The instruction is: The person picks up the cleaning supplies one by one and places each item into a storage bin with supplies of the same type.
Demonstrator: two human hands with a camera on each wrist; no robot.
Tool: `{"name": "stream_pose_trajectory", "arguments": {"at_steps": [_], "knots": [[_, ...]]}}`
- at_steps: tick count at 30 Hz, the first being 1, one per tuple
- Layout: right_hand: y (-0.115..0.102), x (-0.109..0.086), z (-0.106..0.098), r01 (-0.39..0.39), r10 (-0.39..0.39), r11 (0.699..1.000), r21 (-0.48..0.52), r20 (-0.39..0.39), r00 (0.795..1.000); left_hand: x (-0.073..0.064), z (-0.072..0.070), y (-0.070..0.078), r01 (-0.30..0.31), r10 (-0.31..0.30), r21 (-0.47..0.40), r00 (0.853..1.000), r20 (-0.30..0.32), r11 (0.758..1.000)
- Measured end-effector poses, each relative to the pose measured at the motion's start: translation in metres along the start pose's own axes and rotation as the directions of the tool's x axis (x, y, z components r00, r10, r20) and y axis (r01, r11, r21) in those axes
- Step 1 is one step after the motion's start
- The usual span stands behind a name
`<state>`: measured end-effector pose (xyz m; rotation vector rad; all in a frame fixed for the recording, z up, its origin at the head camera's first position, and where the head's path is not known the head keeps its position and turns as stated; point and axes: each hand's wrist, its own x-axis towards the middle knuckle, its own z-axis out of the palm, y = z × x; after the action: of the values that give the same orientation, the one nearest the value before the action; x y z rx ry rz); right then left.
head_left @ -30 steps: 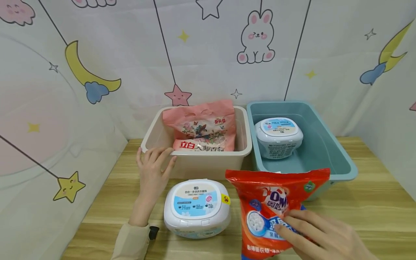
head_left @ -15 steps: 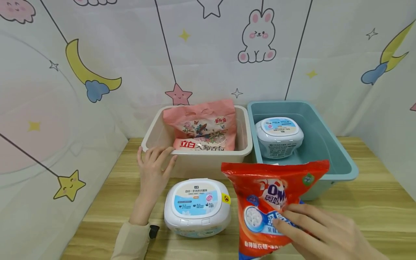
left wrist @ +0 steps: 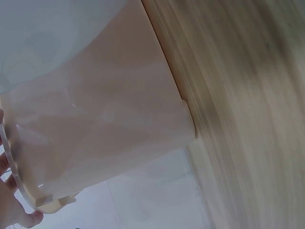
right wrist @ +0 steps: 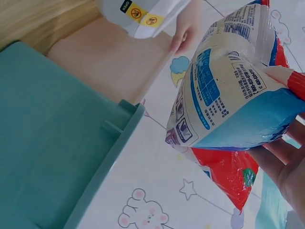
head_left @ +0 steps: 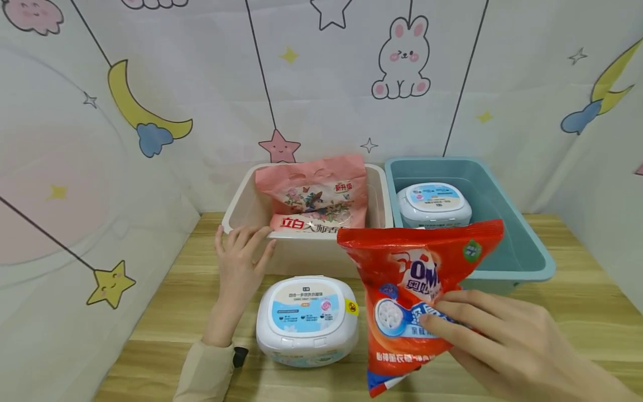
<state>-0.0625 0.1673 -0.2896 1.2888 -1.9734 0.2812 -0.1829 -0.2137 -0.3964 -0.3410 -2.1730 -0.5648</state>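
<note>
My right hand [head_left: 502, 335] grips a red laundry detergent bag [head_left: 397, 279] by its side, fingers across the front. In the head view the bag is held up, overlapping the front of the teal bin [head_left: 522, 234]. Its white and blue back shows in the right wrist view, with the thumb [right wrist: 279, 74] on that face. My left hand [head_left: 241, 259] holds the front left rim of the cream bin [head_left: 301, 254], fingers over the edge. In the left wrist view the thumb [left wrist: 31, 218] lies against the outside of that rim.
Inside the cream bin stands a pink detergent bag [head_left: 321, 195]. A white lidded tub [head_left: 307, 312] sits on the wooden table [head_left: 156, 346] in front. Another such tub [head_left: 434, 201] is in the teal bin. A printed cloth [head_left: 321, 100] hangs behind.
The right hand has raised the red bag and shifted it slightly left, so it now covers more of the teal bin. The left hand keeps its hold on the cream bin's rim.
</note>
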Motion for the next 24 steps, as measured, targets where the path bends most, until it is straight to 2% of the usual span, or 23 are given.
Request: {"name": "stream_pose_trajectory", "arguments": {"at_steps": [5, 12, 19, 24], "knots": [[0.005, 0.007, -0.002, 0.021, -0.021, 1.0, 0.013, -0.004, 1.0, 0.0, 0.002, 0.0, -0.012, 0.012, 0.005, 1.0, -0.008, 1.0], [0.012, 0.019, -0.002, 0.04, -0.036, 0.997, 0.062, -0.069, 0.997, 0.0, 0.001, -0.001, -0.015, 0.015, 0.003, 1.0, -0.01, 1.0], [0.018, 0.032, -0.008, 0.032, -0.03, 0.998, 0.063, -0.032, 0.999, 0.0, 0.0, -0.001, -0.017, 0.017, 0.016, 1.0, 0.004, 1.0], [0.023, 0.042, -0.009, 0.054, -0.049, 0.996, 0.075, -0.069, 0.996, 0.0, 0.0, 0.0, -0.015, 0.015, -0.005, 1.0, -0.011, 1.0]]}}
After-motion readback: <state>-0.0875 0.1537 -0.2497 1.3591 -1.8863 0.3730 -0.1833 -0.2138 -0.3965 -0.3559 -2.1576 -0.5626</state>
